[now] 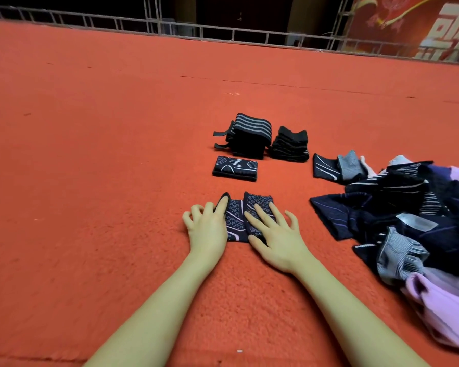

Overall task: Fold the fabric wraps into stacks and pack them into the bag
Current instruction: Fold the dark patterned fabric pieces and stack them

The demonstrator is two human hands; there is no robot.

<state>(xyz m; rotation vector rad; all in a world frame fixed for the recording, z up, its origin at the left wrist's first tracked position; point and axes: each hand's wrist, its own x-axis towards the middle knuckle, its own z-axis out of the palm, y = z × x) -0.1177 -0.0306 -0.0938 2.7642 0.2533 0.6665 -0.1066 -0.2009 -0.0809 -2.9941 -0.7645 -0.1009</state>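
Patterned wrap on red carpet, long axis pointing away from person. Left hand pinches its left edge; right hand presses flat, fingers straight. Three folded stacks beyond; one unsorted pile right.

Lighting: even, soft, from overhead; the orange-red carpeted floor was brightly lit, shadows faint and short beneath the forearms. Background beyond the grey metal railing was dark. Wide-angle bowing curved the edges. Slight softness throughout; no glare.
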